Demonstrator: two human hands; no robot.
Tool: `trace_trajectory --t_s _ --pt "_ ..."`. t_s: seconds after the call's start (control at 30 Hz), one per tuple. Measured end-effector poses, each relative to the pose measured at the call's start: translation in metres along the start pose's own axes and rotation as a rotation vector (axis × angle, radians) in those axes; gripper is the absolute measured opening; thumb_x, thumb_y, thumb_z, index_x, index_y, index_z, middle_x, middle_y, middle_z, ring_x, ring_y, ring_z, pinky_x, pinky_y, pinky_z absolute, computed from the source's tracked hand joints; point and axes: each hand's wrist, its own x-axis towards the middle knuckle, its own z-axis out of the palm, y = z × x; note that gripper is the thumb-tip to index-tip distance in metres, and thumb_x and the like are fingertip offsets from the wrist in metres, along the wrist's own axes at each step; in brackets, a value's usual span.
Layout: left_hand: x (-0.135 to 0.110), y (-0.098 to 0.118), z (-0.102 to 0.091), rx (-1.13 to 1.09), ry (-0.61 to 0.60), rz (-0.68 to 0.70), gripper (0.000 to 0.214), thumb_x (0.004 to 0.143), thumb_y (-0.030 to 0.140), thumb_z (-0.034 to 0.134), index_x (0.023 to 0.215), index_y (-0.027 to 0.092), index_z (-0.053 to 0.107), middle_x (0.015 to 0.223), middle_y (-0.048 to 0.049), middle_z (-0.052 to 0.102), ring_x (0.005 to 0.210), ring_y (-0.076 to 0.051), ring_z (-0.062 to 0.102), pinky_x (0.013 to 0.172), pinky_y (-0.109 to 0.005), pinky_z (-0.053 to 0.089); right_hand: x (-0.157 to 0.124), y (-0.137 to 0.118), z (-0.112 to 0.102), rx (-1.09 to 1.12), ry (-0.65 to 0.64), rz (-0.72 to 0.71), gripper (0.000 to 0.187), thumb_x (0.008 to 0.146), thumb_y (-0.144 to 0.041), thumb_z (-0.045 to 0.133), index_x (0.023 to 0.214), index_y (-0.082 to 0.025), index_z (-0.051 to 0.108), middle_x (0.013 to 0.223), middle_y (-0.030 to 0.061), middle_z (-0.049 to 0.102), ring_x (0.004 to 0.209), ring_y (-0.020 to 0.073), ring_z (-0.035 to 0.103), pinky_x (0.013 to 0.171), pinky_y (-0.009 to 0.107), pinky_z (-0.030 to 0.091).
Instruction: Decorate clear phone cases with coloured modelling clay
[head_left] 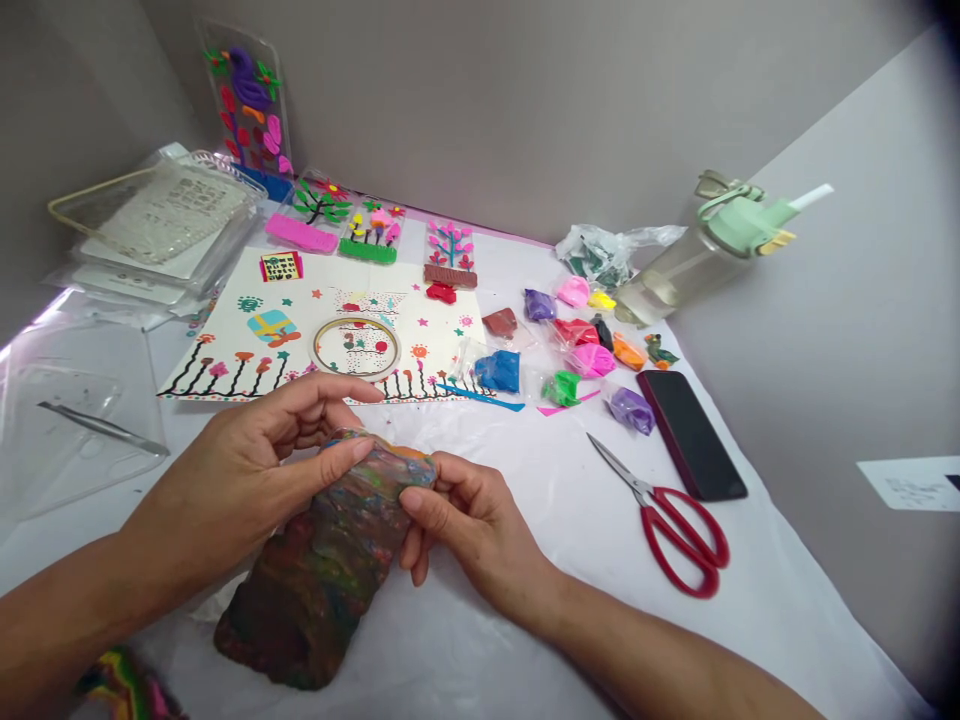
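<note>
Both hands hold a flat, phone-case-shaped slab covered in mixed brown, green and orange clay (322,580), lying on the white table near the front edge. My left hand (262,460) grips its top left corner, thumb pressed on the upper surface. My right hand (465,525) pinches its top right edge with thumb and fingers curled round it.
Red-handled scissors (675,525) and a dark phone (690,432) lie to the right. Several bagged clay lumps (577,350) sit behind them, with a water bottle (697,255) beyond. A decorated paper sheet (315,335), a tape ring (355,346), decorated cases (367,235) and clear cases (150,220) lie at the back left.
</note>
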Motion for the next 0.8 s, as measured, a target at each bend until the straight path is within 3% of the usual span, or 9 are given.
trace_trajectory --t_s 0.2,0.37,0.5,0.6,0.67,0.8 --pt "0.000 0.001 -0.004 0.116 0.000 0.014 0.041 0.089 0.053 0.062 0.124 0.033 0.066 0.083 0.0035 0.071 0.073 -0.016 0.065 0.058 -0.021 0.050 0.000 0.002 -0.001 0.001 -0.012 0.000 0.036 0.087 -0.050 0.072 0.086 -0.016 0.060 0.061 -0.0008 0.067 0.046 0.0083 0.059 0.048 0.018 0.050" --pt "0.004 -0.005 -0.012 0.146 -0.048 0.015 0.041 0.092 0.056 0.058 0.126 0.035 0.066 0.103 0.0028 0.075 0.090 -0.018 0.069 0.068 -0.020 0.052 0.000 0.000 0.000 0.000 -0.005 0.018 0.039 0.085 -0.053 0.073 0.083 -0.017 0.058 0.061 -0.0013 0.067 0.046 0.0086 0.059 0.047 0.019 0.049" --pt "0.009 -0.012 -0.024 0.155 -0.105 0.047 0.036 0.091 0.057 0.059 0.120 0.038 0.070 0.117 0.0052 0.075 0.115 -0.021 0.066 0.089 -0.019 0.052 0.000 0.000 0.000 0.000 0.005 0.023 0.040 0.084 -0.054 0.074 0.084 -0.017 0.059 0.062 -0.0009 0.067 0.046 0.0088 0.059 0.047 0.019 0.050" --pt "0.011 -0.012 -0.027 0.190 -0.094 0.098 0.031 0.096 0.053 0.053 0.115 0.040 0.073 0.115 0.0063 0.076 0.118 -0.021 0.064 0.107 -0.023 0.044 0.000 0.001 -0.002 0.007 0.016 0.026 0.040 0.084 -0.054 0.074 0.085 -0.016 0.060 0.061 -0.0010 0.067 0.046 0.0090 0.059 0.047 0.019 0.050" --pt "0.012 -0.010 -0.024 0.166 -0.098 0.109 0.031 0.096 0.054 0.052 0.111 0.040 0.075 0.111 0.0055 0.077 0.112 -0.021 0.067 0.104 -0.025 0.047 0.000 0.002 -0.002 0.013 0.014 0.025 0.039 0.084 -0.053 0.074 0.085 -0.016 0.060 0.060 -0.0011 0.067 0.045 0.0089 0.059 0.046 0.019 0.050" --pt "0.012 -0.006 -0.013 0.092 -0.161 0.115 0.025 0.087 0.054 0.066 0.102 0.039 0.078 0.105 0.0041 0.078 0.100 -0.023 0.071 0.080 -0.023 0.058 0.001 0.001 -0.003 0.014 -0.001 0.031 0.039 0.084 -0.053 0.075 0.088 -0.017 0.061 0.060 -0.0017 0.067 0.046 0.0094 0.059 0.047 0.020 0.050"
